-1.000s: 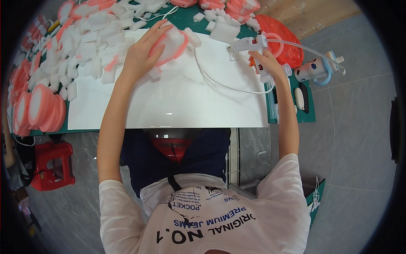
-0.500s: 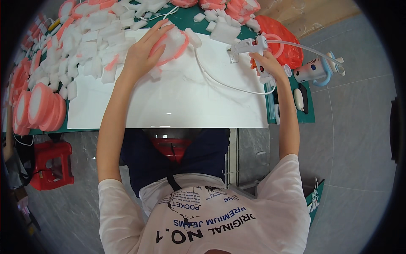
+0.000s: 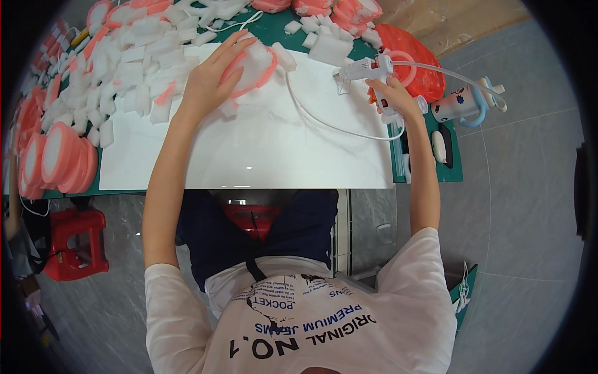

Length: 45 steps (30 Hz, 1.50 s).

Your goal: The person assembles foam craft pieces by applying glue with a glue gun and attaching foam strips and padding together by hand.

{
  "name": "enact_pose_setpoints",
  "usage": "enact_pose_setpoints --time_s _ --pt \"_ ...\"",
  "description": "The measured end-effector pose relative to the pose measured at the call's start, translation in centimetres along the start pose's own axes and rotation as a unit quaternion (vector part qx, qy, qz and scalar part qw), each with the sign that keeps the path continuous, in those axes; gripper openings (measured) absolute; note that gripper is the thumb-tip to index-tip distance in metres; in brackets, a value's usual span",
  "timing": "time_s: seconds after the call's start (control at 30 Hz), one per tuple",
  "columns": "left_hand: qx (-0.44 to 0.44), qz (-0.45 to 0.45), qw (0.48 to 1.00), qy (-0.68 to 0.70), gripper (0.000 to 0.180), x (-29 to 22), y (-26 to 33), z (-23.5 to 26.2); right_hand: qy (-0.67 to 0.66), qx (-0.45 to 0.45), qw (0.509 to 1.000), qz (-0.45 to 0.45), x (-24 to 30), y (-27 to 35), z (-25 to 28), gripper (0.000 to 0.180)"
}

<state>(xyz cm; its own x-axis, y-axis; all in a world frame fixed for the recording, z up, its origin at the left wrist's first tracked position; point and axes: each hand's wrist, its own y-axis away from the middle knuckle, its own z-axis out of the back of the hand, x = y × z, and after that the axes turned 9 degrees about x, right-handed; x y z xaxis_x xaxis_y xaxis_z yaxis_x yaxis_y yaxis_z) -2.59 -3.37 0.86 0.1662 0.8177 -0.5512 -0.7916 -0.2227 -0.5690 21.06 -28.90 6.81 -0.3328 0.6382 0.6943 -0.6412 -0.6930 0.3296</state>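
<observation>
A round pink-rimmed piece with white foam inside [image 3: 272,65] lies on the white board [image 3: 280,149]. My left hand [image 3: 215,81] grips its left side, the thumb stretched along it and the fingers at the far edge; part of the rim is hidden under the hand. Small white foam blocks touch the piece, one at its right [image 3: 284,57] and one at its near side [image 3: 228,109]. To the right, my right hand [image 3: 397,98] is wrapped round the handle of a white glue gun [image 3: 364,67]. The gun's nozzle points left, over a small wire stand [image 3: 343,86].
Loose white foam blocks [image 3: 134,71] cover the table's left side. Pink round pieces [image 3: 62,159] are stacked at its front left. Beyond the gun lies a red plastic bag [image 3: 427,71]. A cup with a blue handle [image 3: 455,107] stands at the right; a white cord [image 3: 324,122] crosses the board.
</observation>
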Motion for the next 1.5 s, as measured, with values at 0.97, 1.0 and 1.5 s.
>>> enact_pose_setpoints --time_s 0.97,1.0,1.5 --pt "-0.03 -0.015 0.999 -0.031 0.047 0.5 -0.1 -0.4 -0.046 -0.028 0.998 0.023 -1.0 -0.9 0.1 0.031" --pt "-0.032 -0.019 0.999 -0.031 0.047 0.5 0.0 -0.4 -0.048 -0.039 0.998 0.022 -0.7 -0.8 -0.1 0.031" --pt "0.0 -0.003 1.0 0.012 0.047 0.2 0.0 -0.1 -0.031 -0.011 0.999 0.004 -0.8 -0.8 0.6 0.035"
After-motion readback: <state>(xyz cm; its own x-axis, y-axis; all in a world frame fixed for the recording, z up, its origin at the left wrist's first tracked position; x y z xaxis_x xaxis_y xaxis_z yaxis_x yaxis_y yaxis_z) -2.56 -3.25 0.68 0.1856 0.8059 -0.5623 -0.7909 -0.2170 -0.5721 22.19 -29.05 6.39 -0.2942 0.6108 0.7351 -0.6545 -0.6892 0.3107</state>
